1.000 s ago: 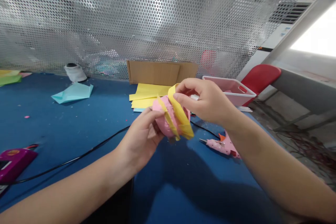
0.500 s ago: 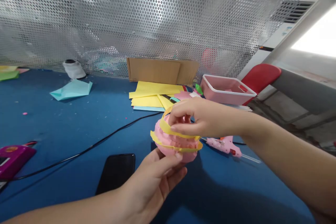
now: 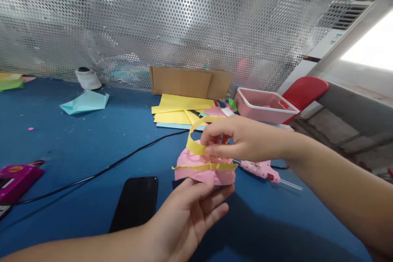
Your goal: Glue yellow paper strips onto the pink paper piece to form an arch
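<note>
My left hand [image 3: 190, 213] holds a pink domed paper craft piece [image 3: 192, 176] from below, thumb on its near side and fingers beneath. A thin yellow paper band runs around the dome's middle. Above it, my right hand [image 3: 236, 137] pinches a loop of yellow paper strip [image 3: 196, 147] between thumb and fingers, at the dome's top. The loop's far side arches up behind my fingers. Whether the strip is stuck to the dome cannot be made out. Just right of the dome, a pink glue gun [image 3: 259, 168] with a clear glue stick lies on the table.
A black phone [image 3: 135, 204] lies left of my left hand, and a black cable [image 3: 123, 158] crosses the blue table. Yellow paper sheets [image 3: 172, 108], a cardboard piece [image 3: 181, 82] and a pink basket [image 3: 260, 112] stand behind. A purple device [image 3: 20, 180] sits far left.
The pink dome has been tipped more level, and its yellow band now looks nearly straight. The yellow loop stands higher above the top. My left fingers have shifted slightly right beneath it.
</note>
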